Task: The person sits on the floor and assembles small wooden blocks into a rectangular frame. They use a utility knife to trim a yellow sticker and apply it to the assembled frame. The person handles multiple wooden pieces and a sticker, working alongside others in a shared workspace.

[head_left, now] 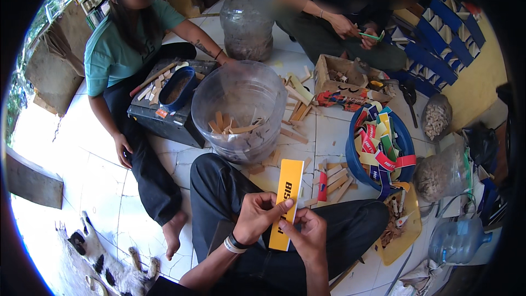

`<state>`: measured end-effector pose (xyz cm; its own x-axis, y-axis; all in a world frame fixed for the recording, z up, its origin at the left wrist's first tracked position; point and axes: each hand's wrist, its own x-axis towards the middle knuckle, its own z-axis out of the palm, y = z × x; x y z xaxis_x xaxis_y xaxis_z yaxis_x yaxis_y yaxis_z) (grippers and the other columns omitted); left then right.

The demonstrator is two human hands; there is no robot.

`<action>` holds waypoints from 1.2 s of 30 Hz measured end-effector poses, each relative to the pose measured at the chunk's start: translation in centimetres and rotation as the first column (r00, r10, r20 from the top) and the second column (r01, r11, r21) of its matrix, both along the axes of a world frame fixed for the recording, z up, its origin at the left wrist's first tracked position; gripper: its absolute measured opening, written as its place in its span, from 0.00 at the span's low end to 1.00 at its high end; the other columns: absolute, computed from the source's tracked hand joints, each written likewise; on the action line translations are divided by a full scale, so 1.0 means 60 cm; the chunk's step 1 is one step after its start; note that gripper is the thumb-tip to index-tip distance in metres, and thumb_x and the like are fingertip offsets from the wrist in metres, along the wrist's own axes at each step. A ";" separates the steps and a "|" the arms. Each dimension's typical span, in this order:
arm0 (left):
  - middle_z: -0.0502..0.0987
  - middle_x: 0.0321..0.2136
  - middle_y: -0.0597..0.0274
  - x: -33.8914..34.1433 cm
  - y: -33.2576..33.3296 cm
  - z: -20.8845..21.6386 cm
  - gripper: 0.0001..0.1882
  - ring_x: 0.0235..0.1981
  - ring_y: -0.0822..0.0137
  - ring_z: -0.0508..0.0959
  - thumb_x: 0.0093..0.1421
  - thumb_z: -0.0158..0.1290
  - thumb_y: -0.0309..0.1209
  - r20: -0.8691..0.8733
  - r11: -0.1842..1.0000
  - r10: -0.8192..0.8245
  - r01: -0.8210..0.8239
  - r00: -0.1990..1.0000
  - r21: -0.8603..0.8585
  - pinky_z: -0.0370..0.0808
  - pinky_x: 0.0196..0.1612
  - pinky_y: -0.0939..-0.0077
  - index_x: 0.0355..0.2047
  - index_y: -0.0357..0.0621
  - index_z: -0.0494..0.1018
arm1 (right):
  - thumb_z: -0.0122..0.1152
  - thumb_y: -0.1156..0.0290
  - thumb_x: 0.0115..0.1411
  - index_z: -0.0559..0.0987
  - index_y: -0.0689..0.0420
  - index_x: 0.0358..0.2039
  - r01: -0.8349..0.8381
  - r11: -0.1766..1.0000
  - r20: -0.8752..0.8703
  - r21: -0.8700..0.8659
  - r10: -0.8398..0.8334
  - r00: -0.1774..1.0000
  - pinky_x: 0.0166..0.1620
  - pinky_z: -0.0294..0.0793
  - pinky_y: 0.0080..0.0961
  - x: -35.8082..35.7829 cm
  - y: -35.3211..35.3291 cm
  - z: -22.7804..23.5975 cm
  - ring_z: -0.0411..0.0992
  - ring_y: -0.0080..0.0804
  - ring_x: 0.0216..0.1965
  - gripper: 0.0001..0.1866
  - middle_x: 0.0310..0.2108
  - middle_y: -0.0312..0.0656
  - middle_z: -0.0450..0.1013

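Observation:
A flat yellow printed strip (292, 178) with black lettering and a white edge stands upright before me, above my crossed legs. My left hand (256, 216) pinches it around the middle, thumb on its face. Lower down on the right side, my right hand (308, 235) grips the same strip, its thumb also on the printed face. The fingers behind the strip are hidden. A blue basin (406, 137) heaped with colourful strips stands to the right. Thin wooden slats (339, 185) lie on the tiles just beyond my knee.
A clear plastic tub (241, 93) with wood pieces stands ahead. A person (129, 49) sits at the left, another (339, 22) across. A wooden crate (350, 98), a yellow tray (410, 235) and a water bottle (455, 241) are at the right. A cat (109, 260) lies at lower left.

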<state>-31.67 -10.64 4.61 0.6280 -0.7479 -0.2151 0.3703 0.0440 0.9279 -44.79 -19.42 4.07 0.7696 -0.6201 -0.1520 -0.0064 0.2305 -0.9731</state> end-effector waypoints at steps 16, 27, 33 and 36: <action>0.72 0.11 0.73 -0.005 0.003 0.020 0.27 0.15 0.86 0.65 0.68 0.61 0.41 0.052 0.999 -0.018 0.016 0.998 0.033 0.58 0.18 0.83 0.16 0.34 0.79 | 0.72 0.78 0.59 0.78 0.66 0.36 0.022 0.999 -0.040 0.025 -0.021 0.999 0.42 0.75 0.19 -0.022 0.033 0.030 0.77 0.20 0.35 0.10 0.32 0.42 0.80; 0.68 0.10 0.76 0.000 -0.001 0.018 0.31 0.13 0.86 0.61 0.70 0.58 0.45 0.011 0.998 -0.018 0.017 1.000 0.066 0.54 0.16 0.81 0.12 0.38 0.76 | 0.73 0.77 0.58 0.78 0.65 0.34 0.032 0.999 -0.047 0.009 -0.031 0.998 0.40 0.75 0.18 -0.024 0.042 0.035 0.77 0.19 0.34 0.10 0.32 0.42 0.80; 0.71 0.13 0.76 0.010 0.000 0.026 0.27 0.17 0.86 0.64 0.70 0.58 0.42 -0.005 0.992 -0.113 0.113 0.994 0.049 0.58 0.19 0.83 0.18 0.36 0.78 | 0.73 0.78 0.58 0.78 0.65 0.35 0.047 0.999 -0.025 0.023 -0.047 0.999 0.40 0.75 0.18 -0.024 0.039 0.036 0.77 0.19 0.34 0.10 0.32 0.42 0.80; 0.76 0.21 0.74 0.006 0.007 0.031 0.18 0.24 0.86 0.68 0.70 0.59 0.37 -0.054 0.983 -0.184 0.184 0.982 0.001 0.63 0.26 0.84 0.27 0.35 0.80 | 0.72 0.79 0.58 0.79 0.66 0.35 0.089 0.991 -0.028 0.098 -0.086 0.996 0.41 0.75 0.18 -0.025 0.033 0.039 0.76 0.19 0.35 0.09 0.33 0.42 0.80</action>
